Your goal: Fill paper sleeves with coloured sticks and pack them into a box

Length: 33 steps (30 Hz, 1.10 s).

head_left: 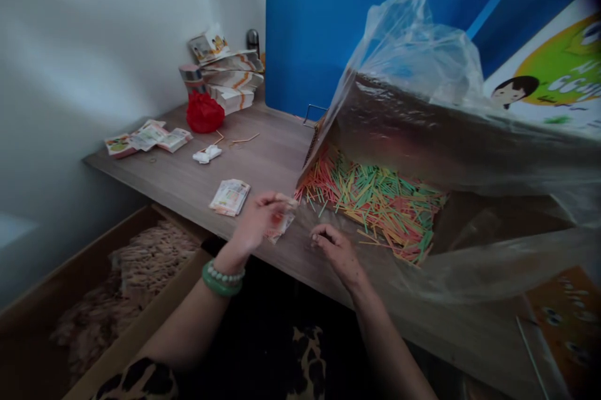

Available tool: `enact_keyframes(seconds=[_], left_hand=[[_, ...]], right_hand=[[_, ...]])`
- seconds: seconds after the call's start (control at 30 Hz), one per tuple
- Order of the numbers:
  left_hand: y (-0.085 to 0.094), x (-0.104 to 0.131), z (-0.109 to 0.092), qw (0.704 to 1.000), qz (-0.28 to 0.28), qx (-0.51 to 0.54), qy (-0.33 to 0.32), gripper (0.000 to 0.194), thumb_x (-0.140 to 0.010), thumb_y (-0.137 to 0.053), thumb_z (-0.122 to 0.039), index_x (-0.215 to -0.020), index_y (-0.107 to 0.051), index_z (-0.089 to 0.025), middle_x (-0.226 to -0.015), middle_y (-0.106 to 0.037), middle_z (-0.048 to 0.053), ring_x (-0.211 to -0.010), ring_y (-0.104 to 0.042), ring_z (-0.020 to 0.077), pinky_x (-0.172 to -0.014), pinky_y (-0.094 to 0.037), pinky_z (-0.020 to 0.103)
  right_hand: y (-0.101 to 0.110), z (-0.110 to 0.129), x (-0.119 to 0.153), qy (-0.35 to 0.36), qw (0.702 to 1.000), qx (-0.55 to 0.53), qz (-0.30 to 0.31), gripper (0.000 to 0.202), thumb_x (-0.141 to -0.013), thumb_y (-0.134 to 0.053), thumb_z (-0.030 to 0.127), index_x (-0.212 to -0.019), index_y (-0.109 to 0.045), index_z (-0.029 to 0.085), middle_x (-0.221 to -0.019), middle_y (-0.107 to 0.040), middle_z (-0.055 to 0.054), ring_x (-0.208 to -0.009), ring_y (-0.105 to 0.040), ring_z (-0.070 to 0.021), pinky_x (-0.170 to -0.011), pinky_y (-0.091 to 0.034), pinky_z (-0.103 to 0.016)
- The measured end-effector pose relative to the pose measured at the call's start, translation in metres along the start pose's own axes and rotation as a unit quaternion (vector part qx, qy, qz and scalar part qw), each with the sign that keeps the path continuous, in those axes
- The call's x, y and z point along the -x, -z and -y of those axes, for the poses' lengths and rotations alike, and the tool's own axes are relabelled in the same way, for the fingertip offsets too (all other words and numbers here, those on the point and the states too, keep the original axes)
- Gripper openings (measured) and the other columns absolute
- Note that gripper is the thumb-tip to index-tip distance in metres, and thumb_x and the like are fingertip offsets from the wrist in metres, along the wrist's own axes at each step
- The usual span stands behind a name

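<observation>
My left hand (258, 218), with a green bangle and a beaded bracelet on its wrist, is slightly blurred above the table's front edge. Its fingers pinch a small pale packet (286, 201). Just beneath it lies a printed packet (280, 230), partly covered by the hand. To the right, my right hand (331, 250) is curled over the table, its fingertips close together; whatever they hold, if anything, is too small to tell. A stack of printed packets (230, 197) lies left of my left hand. Many red, green and yellow sticks (375, 200) lie in a large plastic bag beyond my right hand.
The clear bag (417, 56) stands open against a blue panel (310, 30). A red bundle (205, 112), white boxes (232, 84), more packets (150, 136) and white tissue (207, 154) are at the back left. Below left, a cardboard box (141, 306) holds many small wrapped pieces.
</observation>
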<state>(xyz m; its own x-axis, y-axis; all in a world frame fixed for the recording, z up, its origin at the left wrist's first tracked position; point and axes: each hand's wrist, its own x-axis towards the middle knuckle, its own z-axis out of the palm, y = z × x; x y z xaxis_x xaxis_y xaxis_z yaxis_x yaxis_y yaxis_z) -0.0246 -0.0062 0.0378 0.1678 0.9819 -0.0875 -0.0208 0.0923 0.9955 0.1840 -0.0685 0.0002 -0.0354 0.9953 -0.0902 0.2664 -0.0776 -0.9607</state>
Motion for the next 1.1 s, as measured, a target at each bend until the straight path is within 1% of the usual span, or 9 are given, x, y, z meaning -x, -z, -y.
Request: enact_keyframes(seconds=[0.07, 0.2, 0.33, 0.43, 0.67, 0.83, 0.93, 1.0, 1.1], left_hand=[[0.036, -0.017, 0.007, 0.983, -0.098, -0.151, -0.032, 0.016, -0.085, -0.063, -0.027, -0.080, -0.074, -0.016, -0.074, -0.068, 0.002, -0.066, -0.058, 0.0152, -0.063, -0.044, 0.027], [0.081, -0.045, 0.031, 0.853, -0.163, -0.493, -0.043, 0.022, -0.092, -0.055, -0.023, -0.095, -0.076, -0.016, -0.097, -0.072, 0.012, -0.094, -0.064, 0.0266, -0.082, -0.047, 0.036], [0.088, -0.043, 0.043, 0.791, -0.180, -0.582, -0.053, 0.038, -0.094, -0.055, -0.027, -0.128, -0.068, -0.014, -0.128, -0.063, 0.023, -0.116, -0.057, 0.0397, -0.097, -0.042, 0.053], [0.085, -0.034, 0.043, 0.765, -0.216, -0.604, -0.062, 0.041, -0.097, -0.051, -0.033, -0.130, -0.066, -0.014, -0.133, -0.060, 0.023, -0.115, -0.058, 0.0389, -0.098, -0.044, 0.054], [0.069, -0.012, 0.040, 0.875, -0.176, -0.426, -0.149, 0.027, -0.089, -0.054, -0.034, -0.091, -0.076, -0.017, -0.095, -0.069, 0.011, -0.095, -0.065, 0.0269, -0.088, -0.054, 0.040], [0.037, 0.002, 0.029, 0.954, -0.112, -0.277, -0.040, 0.042, -0.072, -0.071, -0.044, -0.103, -0.075, -0.016, -0.099, -0.073, 0.010, -0.076, -0.062, 0.0220, -0.075, -0.055, 0.039], [0.010, 0.000, 0.024, 0.988, -0.029, -0.145, 0.052, 0.036, -0.063, -0.080, -0.041, -0.090, -0.074, -0.018, -0.088, -0.072, 0.006, -0.071, -0.063, 0.0203, -0.065, -0.053, 0.033], [-0.008, -0.001, 0.023, 0.994, 0.033, -0.057, 0.083, 0.024, -0.064, -0.080, -0.037, -0.077, -0.071, -0.019, -0.080, -0.071, 0.004, -0.072, -0.064, 0.0205, -0.064, -0.052, 0.031], [-0.029, 0.002, 0.024, 0.994, 0.084, -0.020, 0.067, 0.019, -0.066, -0.079, -0.035, -0.074, -0.071, -0.020, -0.078, -0.072, 0.003, -0.074, -0.065, 0.0201, -0.067, -0.052, 0.031]], right_hand=[[-0.012, 0.000, -0.008, -0.015, 0.998, 0.054, -0.023, 0.008, -0.082, -0.060, 0.031, -0.078, -0.063, 0.025, -0.069, -0.061, 0.002, -0.070, -0.056, -0.0187, -0.068, -0.041, -0.030], [-0.049, 0.017, -0.033, -0.062, 0.974, 0.217, -0.033, 0.015, -0.091, -0.057, 0.037, -0.092, -0.064, 0.023, -0.094, -0.071, -0.005, -0.089, -0.064, -0.0215, -0.078, -0.044, -0.031], [-0.081, 0.031, -0.056, -0.123, 0.939, 0.320, -0.013, 0.036, -0.092, -0.060, 0.041, -0.119, -0.062, 0.017, -0.117, -0.072, -0.014, -0.107, -0.068, -0.0263, -0.087, -0.047, -0.034], [-0.088, 0.026, -0.061, -0.149, 0.936, 0.318, -0.030, 0.032, -0.092, -0.057, 0.033, -0.121, -0.063, 0.020, -0.115, -0.074, -0.011, -0.102, -0.070, -0.0248, -0.081, -0.048, -0.032], [-0.073, 0.017, -0.057, -0.106, 0.925, 0.363, -0.035, 0.038, -0.102, -0.037, 0.024, -0.104, -0.074, 0.018, -0.104, -0.076, -0.011, -0.096, -0.069, -0.0228, -0.080, -0.047, -0.031], [-0.064, 0.019, -0.034, -0.016, 0.935, 0.345, -0.081, 0.033, -0.102, -0.042, 0.023, -0.102, -0.074, 0.021, -0.107, -0.074, -0.008, -0.102, -0.065, -0.0208, -0.087, -0.047, -0.030], [-0.055, 0.013, -0.020, 0.025, 0.968, 0.247, -0.023, 0.029, -0.102, -0.044, 0.024, -0.105, -0.073, 0.023, -0.098, -0.074, -0.002, -0.094, -0.065, -0.0173, -0.080, -0.047, -0.026], [-0.036, 0.006, -0.012, 0.045, 0.980, 0.192, 0.027, 0.027, -0.102, -0.047, 0.025, -0.105, -0.074, 0.022, -0.092, -0.073, 0.000, -0.087, -0.064, -0.0154, -0.076, -0.046, -0.024], [0.026, -0.005, 0.003, 0.054, 0.974, 0.217, 0.037, 0.023, -0.099, -0.052, 0.022, -0.106, -0.074, 0.021, -0.099, -0.074, -0.001, -0.091, -0.064, -0.0147, -0.081, -0.047, -0.025]])
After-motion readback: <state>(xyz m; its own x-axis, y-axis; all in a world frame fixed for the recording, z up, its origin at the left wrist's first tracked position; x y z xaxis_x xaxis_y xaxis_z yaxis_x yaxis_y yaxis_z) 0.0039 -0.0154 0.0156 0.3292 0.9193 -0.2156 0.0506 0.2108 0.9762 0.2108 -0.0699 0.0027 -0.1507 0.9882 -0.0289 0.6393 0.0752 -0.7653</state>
